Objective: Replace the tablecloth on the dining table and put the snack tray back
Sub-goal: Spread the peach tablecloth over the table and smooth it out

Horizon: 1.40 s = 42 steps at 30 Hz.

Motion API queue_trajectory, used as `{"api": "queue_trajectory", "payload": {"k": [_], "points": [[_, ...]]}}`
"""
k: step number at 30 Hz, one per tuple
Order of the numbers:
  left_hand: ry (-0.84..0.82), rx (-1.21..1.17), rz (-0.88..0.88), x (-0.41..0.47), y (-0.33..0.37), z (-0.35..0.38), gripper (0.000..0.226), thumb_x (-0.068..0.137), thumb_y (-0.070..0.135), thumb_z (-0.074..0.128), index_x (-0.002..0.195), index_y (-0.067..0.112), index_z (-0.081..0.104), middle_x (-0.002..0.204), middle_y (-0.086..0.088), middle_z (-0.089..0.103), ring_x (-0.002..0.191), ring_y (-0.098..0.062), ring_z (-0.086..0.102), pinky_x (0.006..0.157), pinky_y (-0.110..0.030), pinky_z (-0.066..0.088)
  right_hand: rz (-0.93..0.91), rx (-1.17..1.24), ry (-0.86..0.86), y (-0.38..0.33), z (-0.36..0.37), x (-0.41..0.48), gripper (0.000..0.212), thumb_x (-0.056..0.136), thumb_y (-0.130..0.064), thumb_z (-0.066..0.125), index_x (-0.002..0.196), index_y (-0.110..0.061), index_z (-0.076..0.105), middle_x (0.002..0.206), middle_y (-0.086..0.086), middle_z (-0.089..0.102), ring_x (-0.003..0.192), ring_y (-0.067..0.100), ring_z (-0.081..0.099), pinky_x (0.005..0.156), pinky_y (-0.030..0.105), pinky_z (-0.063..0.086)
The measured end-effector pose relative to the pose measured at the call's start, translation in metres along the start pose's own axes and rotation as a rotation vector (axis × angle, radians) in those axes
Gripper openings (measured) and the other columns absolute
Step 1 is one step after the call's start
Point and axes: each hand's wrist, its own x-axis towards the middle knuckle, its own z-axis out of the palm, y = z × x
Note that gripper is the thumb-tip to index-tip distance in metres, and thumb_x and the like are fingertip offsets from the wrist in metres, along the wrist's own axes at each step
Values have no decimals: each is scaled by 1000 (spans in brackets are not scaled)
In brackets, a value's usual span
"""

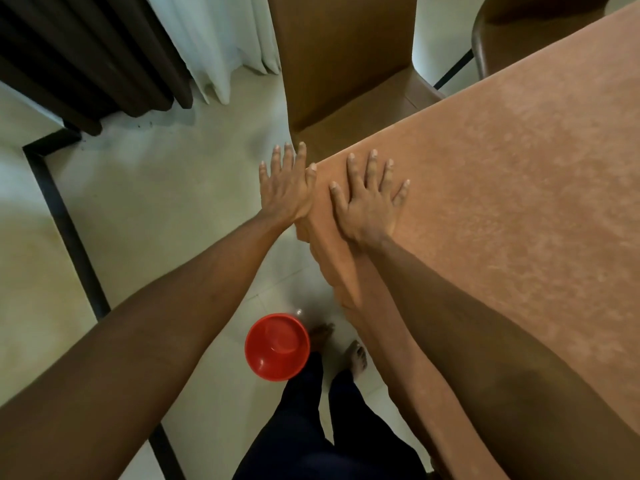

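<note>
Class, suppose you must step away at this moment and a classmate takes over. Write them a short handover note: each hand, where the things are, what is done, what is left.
Left hand: open, fingers straight, against the hanging side of the tablecloth at the table corner.
Right hand: open, flat on top of the tablecloth near the same corner.
Done: the brown tablecloth covers the visible tabletop and lies smooth.
Left: finish the corner, then put the snack tray back. No tray is in view. A red bowl sits on the floor by the feet.

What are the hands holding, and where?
Nothing is gripped: the right hand presses flat on the tablecloth near its corner, the left hand flat against its hanging side.
</note>
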Motion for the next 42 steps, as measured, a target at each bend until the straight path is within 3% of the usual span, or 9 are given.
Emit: {"api": "queue_trajectory", "payload": {"k": [3, 6, 8, 11, 17, 21, 31, 36, 42], "points": [[13, 52, -30, -4, -1, -3, 63, 106, 49, 15, 160, 18, 7, 168, -9, 5, 155, -28, -2, 123, -55, 3, -89, 80, -55, 4, -6, -9, 74, 98, -73, 12, 162, -36, 2, 171, 1, -5, 157, 29, -11, 119, 54, -17], [123, 98, 91, -19, 13, -1, 63, 105, 50, 15, 159, 18, 15, 167, -9, 14, 154, -30, 5, 122, -57, 7, -109, 239, 4, 29, -17, -34, 66, 103, -61, 26, 161, -29, 21, 170, 1, 13, 157, 26, 6, 124, 49, -1], [163, 91, 265, -35, 34, 6, 64, 103, 54, 14, 156, 19, 22, 165, -10, 21, 154, -31, 11, 121, -56, 8, -27, 288, 101, 63, -24, -61, 61, 103, -55, 33, 157, -24, 35, 166, 2, 27, 155, 24, 18, 127, 48, 11], [82, 93, 528, -71, 81, 34, 67, 102, 59, 14, 159, 24, 14, 167, -6, 11, 155, -28, 2, 121, -53, -5, 181, 254, 207, 134, -30, -118, 60, 100, -56, 33, 150, -24, 45, 162, 5, 35, 151, 27, 26, 124, 49, 18], [3, 177, 842, -141, 171, 86, 63, 97, 60, 32, 153, 31, 35, 163, -6, 26, 152, -31, 17, 115, -68, 13, 579, 122, 202, 248, -19, -252, 67, 98, -72, 30, 155, -36, 31, 167, 7, 22, 153, 32, 18, 122, 60, 11], [15, 275, 833, -163, 175, 103, 66, 96, 66, 28, 156, 36, 27, 166, -3, 20, 153, -30, 15, 115, -68, 9, 566, 52, 161, 259, 2, -288, 73, 97, -77, 24, 160, -40, 14, 170, 4, 14, 155, 28, 11, 123, 59, 7], [64, 307, 834, -184, 130, 107, 70, 95, 71, 26, 157, 39, 18, 167, 0, 16, 153, -29, 14, 114, -68, 13, 551, 87, 188, 222, 21, -320, 82, 92, -83, 26, 161, -42, 9, 171, 0, 9, 157, 27, 7, 124, 59, 6], [73, 314, 784, -209, 106, 109, 70, 95, 68, 27, 157, 39, 20, 167, 0, 14, 153, -30, 14, 113, -70, 12, 482, 224, 191, 199, 22, -349, 76, 93, -80, 26, 158, -40, 24, 170, -2, 13, 157, 22, 5, 125, 50, -4], [58, 240, 789, -245, 158, 124, 63, 96, 67, 28, 153, 38, 26, 163, 1, 23, 152, -30, 14, 111, -74, 9, 449, 292, 318, 280, 4, -384, 54, 101, -61, 36, 147, -33, 41, 162, -1, 32, 151, 23, 22, 123, 52, 11]]}}
